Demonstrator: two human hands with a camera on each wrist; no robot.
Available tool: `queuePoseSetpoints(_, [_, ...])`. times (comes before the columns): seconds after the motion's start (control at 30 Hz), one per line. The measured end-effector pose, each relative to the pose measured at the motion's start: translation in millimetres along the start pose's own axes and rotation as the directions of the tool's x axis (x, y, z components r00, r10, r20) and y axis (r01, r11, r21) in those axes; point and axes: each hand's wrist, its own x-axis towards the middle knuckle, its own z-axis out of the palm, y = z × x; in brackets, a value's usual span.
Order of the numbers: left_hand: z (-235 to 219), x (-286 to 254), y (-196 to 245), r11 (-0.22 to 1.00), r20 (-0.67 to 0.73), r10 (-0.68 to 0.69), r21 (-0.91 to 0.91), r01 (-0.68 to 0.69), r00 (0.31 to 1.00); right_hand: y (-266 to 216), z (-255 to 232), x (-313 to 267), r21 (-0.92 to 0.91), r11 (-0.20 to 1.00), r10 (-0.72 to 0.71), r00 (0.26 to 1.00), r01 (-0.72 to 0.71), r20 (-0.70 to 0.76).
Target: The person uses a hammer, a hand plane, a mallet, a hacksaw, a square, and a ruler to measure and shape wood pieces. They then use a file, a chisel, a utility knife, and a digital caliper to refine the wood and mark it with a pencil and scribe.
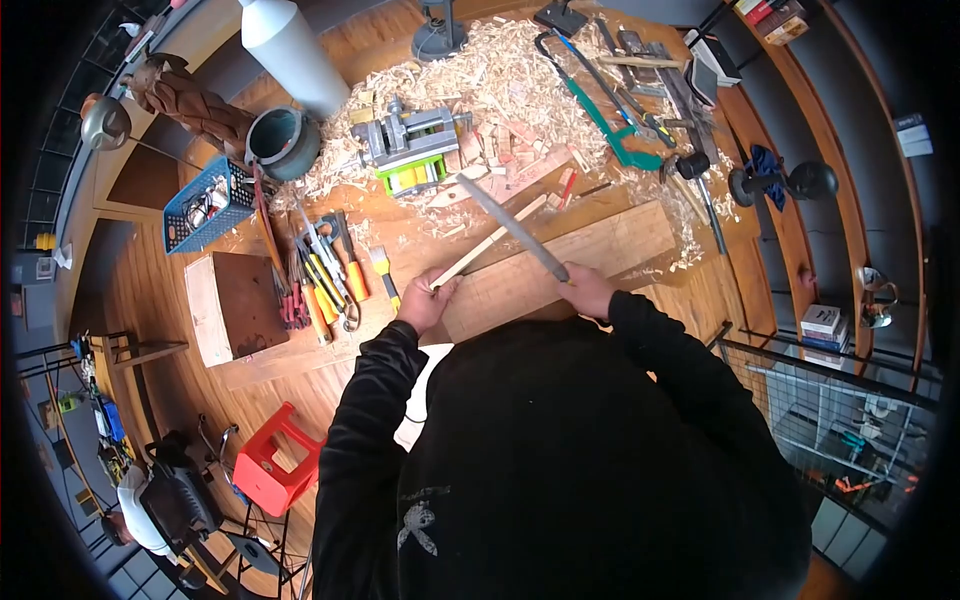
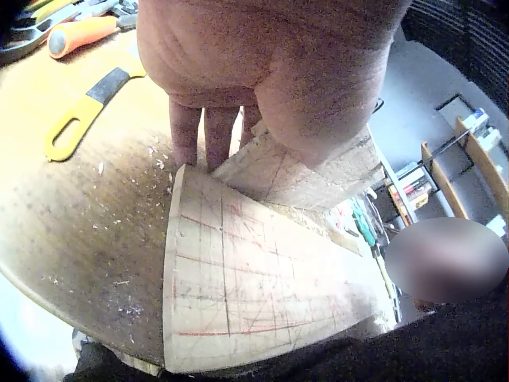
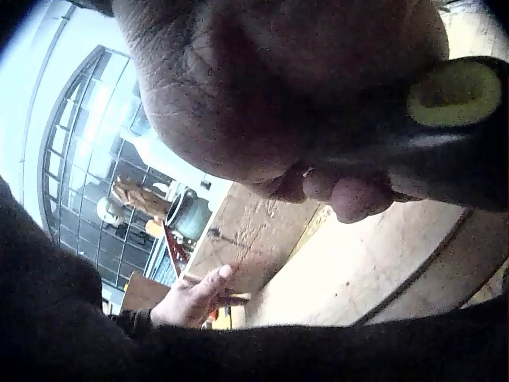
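Wood shavings [image 1: 505,60] lie in pale curls over the far part of a brown workbench [image 1: 362,332], with shelves [image 1: 838,120] rising on the right. From the head camera we see two long things crossing in an X above a broad, flat plank [image 1: 610,242]. We follow the wooden strip [image 1: 480,252], slim, straight and light, with its long axis running from the left hand [image 1: 430,303] away toward the far right. That hand pinches its near end between thumb and fingers. The right hand [image 1: 590,293] is wrapped round the handle of a grey metal file [image 1: 513,228], whose flat blade points away to the far left, its tip near the metal vise [image 1: 415,140]. The plank's long axis slants from near left to far right.

At the left wrist, we look over the back of the hand, its fingers reaching down behind a pale wooden piece [image 2: 278,171]; we cannot tell whether this is the strip. Red and dark lines form a rough grid on the plank's smooth face, and a yellow-handled tool [image 2: 83,115] lies beside it.

At the right wrist, we see curled fingers around the smooth, rounded black handle [image 3: 374,147] with its yellow-green end.
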Motion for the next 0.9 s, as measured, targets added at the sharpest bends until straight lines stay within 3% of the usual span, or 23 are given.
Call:
queuePoseSetpoints(0.07, [0.5,-0.5,-1.5,1.0,-0.007,-0.006,-0.006,0.006,1.0,-14.6,14.7,2.1,-0.038,0.993,-0.108,0.992,0.111,0.07])
queuePoseSetpoints(0.13, [1.9,-0.2,-2.2,1.0,-0.013,-0.011,-0.01,0.011,1.0,-20.6,27.6,4.9,-0.048,0.996,-0.073,0.988,0.08,0.135])
queuePoseSetpoints(0.23, [3.3,0.3,-4.0,0.998,-0.033,0.047,-0.042,-0.049,0.998,-33.8,45.2,8.9,-0.203,0.966,-0.116,0.968,0.163,0.223])
queuePoseSetpoints(0.3, [1.7,0.3,-6.8,0.995,-0.042,0.096,-0.019,-0.097,0.994,-40.9,54.7,9.2,-0.186,0.966,-0.13,0.961,0.178,0.245])
queuePoseSetpoints(0.43, [-0.9,1.7,-27.1,0.992,0.042,0.069,0.105,-0.073,0.997,-55.6,65.6,5.9,-0.165,0.966,-0.145,0.944,0.2,0.295])
queuePoseSetpoints(0.5, [1.3,1.0,-10.3,0.994,-0.018,0.083,0.067,-0.082,0.996,-56.7,72.5,5.5,-0.144,0.971,-0.144,0.946,0.192,0.289])
queuePoseSetpoints(0.7, [-0.8,0.9,0.1,0.998,-0.016,0.069,0.006,-0.069,0.998,-60.1,73.0,0.9,-0.123,0.977,-0.14,0.957,0.175,0.254])
queuePoseSetpoints(0.8, [-0.5,4.6,-38.9,0.999,0.048,0.027,0.041,-0.029,0.998,-55.8,61.2,-3.9,-0.099,0.986,-0.113,0.97,0.136,0.214])
queuePoseSetpoints(0.9, [2.5,1.4,-2.7,0.997,-0.038,-0.001,-0.08,-0.002,0.999,-19.2,51.8,1.1,-0.022,0.993,-0.109,0.987,0.113,0.116])
